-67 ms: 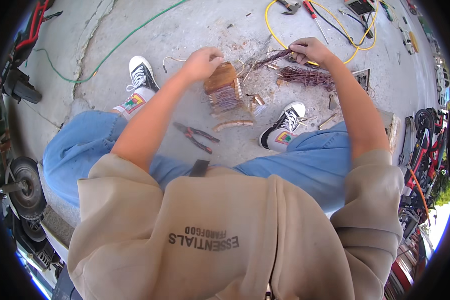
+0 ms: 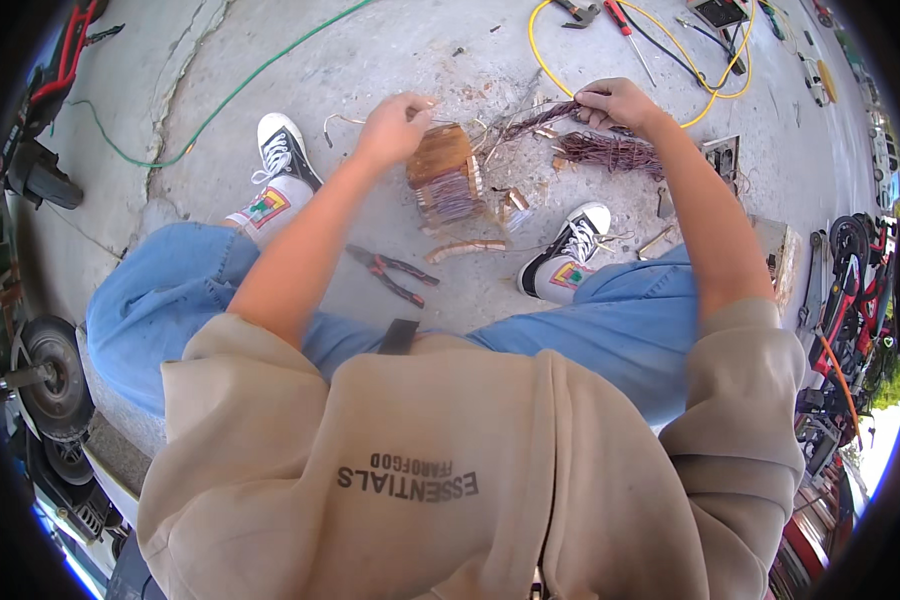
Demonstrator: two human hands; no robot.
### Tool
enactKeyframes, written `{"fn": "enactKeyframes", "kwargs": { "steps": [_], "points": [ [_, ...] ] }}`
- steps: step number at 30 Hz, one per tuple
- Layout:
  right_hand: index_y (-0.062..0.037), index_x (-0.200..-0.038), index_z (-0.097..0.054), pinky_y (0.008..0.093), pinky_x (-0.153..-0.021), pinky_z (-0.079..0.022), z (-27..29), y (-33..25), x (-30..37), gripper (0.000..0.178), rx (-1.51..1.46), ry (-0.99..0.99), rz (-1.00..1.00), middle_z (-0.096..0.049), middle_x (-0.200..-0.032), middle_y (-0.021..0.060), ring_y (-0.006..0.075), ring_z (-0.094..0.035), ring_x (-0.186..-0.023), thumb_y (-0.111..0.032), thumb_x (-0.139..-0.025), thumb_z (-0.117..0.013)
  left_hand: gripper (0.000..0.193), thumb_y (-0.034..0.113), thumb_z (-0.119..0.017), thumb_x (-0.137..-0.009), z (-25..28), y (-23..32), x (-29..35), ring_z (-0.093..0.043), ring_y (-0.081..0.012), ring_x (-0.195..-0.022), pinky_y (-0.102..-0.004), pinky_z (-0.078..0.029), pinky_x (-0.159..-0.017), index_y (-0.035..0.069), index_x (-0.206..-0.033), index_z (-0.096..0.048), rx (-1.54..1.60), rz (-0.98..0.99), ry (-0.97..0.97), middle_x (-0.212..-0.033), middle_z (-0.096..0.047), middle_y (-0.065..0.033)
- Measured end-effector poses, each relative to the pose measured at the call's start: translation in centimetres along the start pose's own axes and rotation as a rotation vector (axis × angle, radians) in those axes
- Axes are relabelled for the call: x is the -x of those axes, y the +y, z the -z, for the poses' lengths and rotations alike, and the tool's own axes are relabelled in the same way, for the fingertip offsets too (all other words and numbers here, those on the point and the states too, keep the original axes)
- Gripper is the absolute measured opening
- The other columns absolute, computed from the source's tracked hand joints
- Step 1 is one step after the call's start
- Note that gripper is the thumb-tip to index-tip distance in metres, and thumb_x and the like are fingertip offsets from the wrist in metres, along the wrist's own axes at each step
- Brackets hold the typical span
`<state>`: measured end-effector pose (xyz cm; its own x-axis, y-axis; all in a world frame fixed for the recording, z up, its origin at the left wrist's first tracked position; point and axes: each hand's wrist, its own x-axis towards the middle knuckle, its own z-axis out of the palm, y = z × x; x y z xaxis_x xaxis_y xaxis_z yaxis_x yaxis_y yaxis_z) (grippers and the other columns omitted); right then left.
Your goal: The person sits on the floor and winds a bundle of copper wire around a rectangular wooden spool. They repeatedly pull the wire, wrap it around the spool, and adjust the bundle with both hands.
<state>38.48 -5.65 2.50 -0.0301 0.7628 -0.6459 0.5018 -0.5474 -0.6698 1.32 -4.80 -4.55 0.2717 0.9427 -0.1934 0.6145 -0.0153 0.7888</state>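
Observation:
My right hand (image 2: 615, 103) is closed around one end of a twisted bundle of dark reddish wire (image 2: 538, 122), held just over the concrete. My left hand (image 2: 398, 125) has its fingers curled together above a coil block (image 2: 444, 172); whatever is between them is too small to make out. The block has a brown, varnished-looking top, purplish windings across its middle and pale strips along one side. Beneath my right wrist lies a thicker loose heap of the same wire (image 2: 610, 155). Thin pale wire ends stick out between the block and the bundle.
Pliers (image 2: 395, 275) with red and black handles lie between my feet, near a curved pale strip (image 2: 466, 250). Farther off are a red screwdriver (image 2: 630, 35), a hammer (image 2: 576, 12) and a yellow cord (image 2: 540, 50). A green hose (image 2: 240, 90) crosses the far left. Scraps litter the floor.
My left hand has shifted slightly left, away from the coil block's top. My right hand has dipped a little, still holding the wire bundle.

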Motion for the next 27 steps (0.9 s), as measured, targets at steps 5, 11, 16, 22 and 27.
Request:
{"fn": "enactKeyframes", "kwargs": {
  "steps": [5,11,16,22,27],
  "points": [
    [-0.0068,-0.101,-0.067,0.0238,-0.070,-0.050,-4.6,2.8,-1.2,0.026,-0.741,0.222,0.042,-0.062,-0.077,-0.0004,0.0090,-0.057,-0.066,-0.023,-0.083,-0.076,0.035,0.032,-0.055,-0.095,-2.9,-7.1,3.5,-0.061,-0.0188,-0.093,-0.0356,-0.048,-0.086,0.002,-0.111,-0.063,0.261,0.528,-0.078,-0.108,-0.066,-0.0082],
    [-0.0109,-0.127,-0.052,0.0462,-0.103,-0.034,-14.9,2.7,-3.2,0.058,-1.059,0.291,0.049,-0.055,-0.113,0.0030,0.0222,-0.048,-0.114,-0.037,-0.081,-0.077,0.051,0.045,-0.045,-0.099,-5.0,-8.5,6.0,-0.058,-0.0226,-0.108,-0.0402,-0.045,-0.097,0.004,-0.128,-0.053,0.771,0.705,-0.132,-0.123,-0.058,-0.0108],
    [-0.0109,-0.103,-0.052,0.0399,-0.077,-0.048,-19.7,4.0,-6.7,0.030,-1.354,0.311,0.008,-0.059,-0.090,0.0102,0.0237,-0.059,-0.084,-0.040,-0.099,-0.049,0.058,0.051,-0.043,-0.099,-2.1,-1.7,6.5,-0.055,-0.0268,-0.115,-0.0423,-0.044,-0.100,0.005,-0.135,-0.046,0.949,0.738,-0.182,-0.133,-0.051,-0.0120],
    [-0.0132,-0.079,-0.037,0.0272,-0.039,-0.026,-18.0,1.0,-7.9,0.038,-1.010,0.626,-0.067,-0.037,-0.055,0.0010,0.0132,-0.040,-0.045,-0.044,-0.100,-0.044,0.067,0.054,-0.042,-0.098,-3.3,-0.9,7.2,-0.051,-0.0295,-0.121,-0.0462,-0.040,-0.104,0.001,-0.140,-0.040,1.022,0.689,-0.018,-0.137,-0.048,-0.0156],
    [0.0065,-0.083,-0.066,0.0461,-0.065,-0.046,7.0,4.2,-2.8,0.061,0.347,1.054,0.108,-0.063,-0.068,0.0230,0.0365,-0.062,-0.066,-0.050,-0.095,-0.048,0.072,0.054,-0.041,-0.098,-3.2,-2.9,8.2,-0.049,-0.0302,-0.125,-0.0451,-0.037,-0.107,-0.003,-0.142,-0.034,1.054,0.726,0.025,-0.140,-0.043,-0.0174]
  ]
}}
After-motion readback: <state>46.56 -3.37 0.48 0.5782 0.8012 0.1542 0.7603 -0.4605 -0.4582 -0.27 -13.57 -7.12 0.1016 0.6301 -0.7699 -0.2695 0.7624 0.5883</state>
